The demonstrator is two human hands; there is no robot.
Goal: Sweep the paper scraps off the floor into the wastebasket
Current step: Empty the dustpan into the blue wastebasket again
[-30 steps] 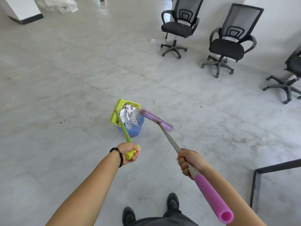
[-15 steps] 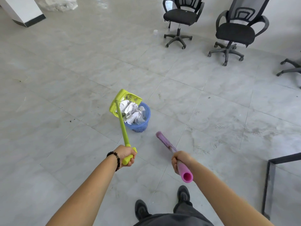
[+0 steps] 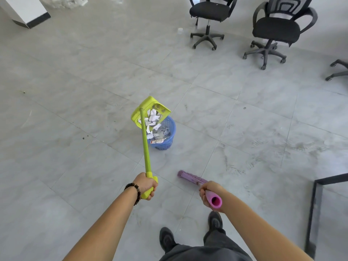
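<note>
On grey tiled floor, left to right: left hand (image 3: 147, 186), fist closed round long handle of green dustpan (image 3: 150, 110); dustpan tipped over blue wastebasket (image 3: 165, 136), white paper scraps (image 3: 153, 119) spilling from pan into basket; right hand (image 3: 208, 193), fingers wrapped round pink broom (image 3: 190, 178), head low near floor; two black office chairs (image 3: 275, 29) beyond

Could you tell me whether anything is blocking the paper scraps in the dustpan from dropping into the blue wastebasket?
Nothing visible does. The left hand tilts the green dustpan directly over the wastebasket, whose mouth is open, and paper scraps are sliding in. The broom is held well aside.
</note>
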